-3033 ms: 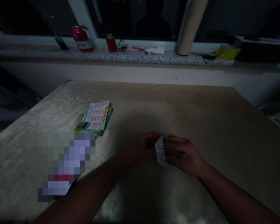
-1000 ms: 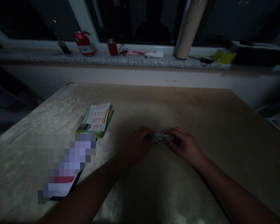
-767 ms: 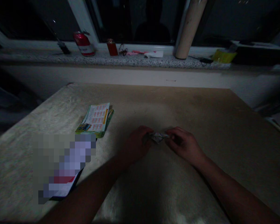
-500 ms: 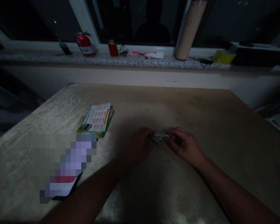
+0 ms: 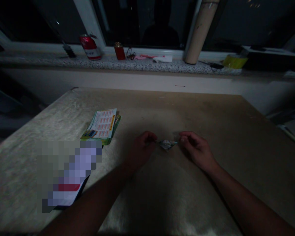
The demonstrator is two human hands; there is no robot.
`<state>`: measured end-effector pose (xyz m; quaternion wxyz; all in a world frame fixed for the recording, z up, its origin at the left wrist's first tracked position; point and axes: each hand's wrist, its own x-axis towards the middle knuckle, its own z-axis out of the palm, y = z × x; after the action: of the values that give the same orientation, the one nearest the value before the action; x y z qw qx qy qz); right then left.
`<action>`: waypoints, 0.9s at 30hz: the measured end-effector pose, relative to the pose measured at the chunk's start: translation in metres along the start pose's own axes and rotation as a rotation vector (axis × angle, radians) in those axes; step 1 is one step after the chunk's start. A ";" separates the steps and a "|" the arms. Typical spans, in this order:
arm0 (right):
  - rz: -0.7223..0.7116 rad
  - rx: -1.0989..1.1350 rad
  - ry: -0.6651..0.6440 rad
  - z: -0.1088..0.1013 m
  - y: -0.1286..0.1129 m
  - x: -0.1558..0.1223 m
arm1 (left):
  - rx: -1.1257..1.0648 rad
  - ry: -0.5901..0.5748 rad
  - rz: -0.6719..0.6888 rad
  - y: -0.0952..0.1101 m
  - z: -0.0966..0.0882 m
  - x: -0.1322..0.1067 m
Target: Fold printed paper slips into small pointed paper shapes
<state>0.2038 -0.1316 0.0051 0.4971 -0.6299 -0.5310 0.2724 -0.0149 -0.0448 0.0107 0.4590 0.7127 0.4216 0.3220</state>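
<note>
A small folded piece of printed paper (image 5: 167,144) lies low over the tabletop (image 5: 211,118) between my hands. My left hand (image 5: 140,150) pinches its left tip with curled fingers. My right hand (image 5: 195,148) pinches its right tip the same way. Both forearms reach in from the bottom of the view. The paper shows as a flat, pointed shape stretched between the two pinches.
A stack of green printed leaflets (image 5: 102,126) lies to the left, with a blurred-out item (image 5: 68,173) nearer the front left edge. On the window sill (image 5: 147,64) stand a red can (image 5: 89,47), a red lighter (image 5: 119,50), a cardboard tube (image 5: 199,32) and small clutter.
Three seconds ago the paper stood upright between my hands; it now lies low near the table. Over the last half second my hands have drawn slightly apart, so more of the paper shows.
</note>
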 end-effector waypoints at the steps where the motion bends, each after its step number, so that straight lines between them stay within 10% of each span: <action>1: -0.022 -0.001 -0.025 0.000 0.001 0.000 | 0.001 0.001 0.005 0.000 0.000 0.000; 10: -0.316 -0.162 -0.242 0.000 -0.008 0.002 | -0.021 0.017 0.018 -0.001 0.001 -0.001; 27: -0.339 -0.612 -0.084 0.051 -0.039 0.060 | 0.008 0.308 -0.022 -0.009 -0.021 0.022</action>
<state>0.1615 -0.0601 0.0337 0.3011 -0.6407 -0.7051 0.0399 -0.0254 -0.0148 0.0112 0.3896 0.6520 0.4961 0.4207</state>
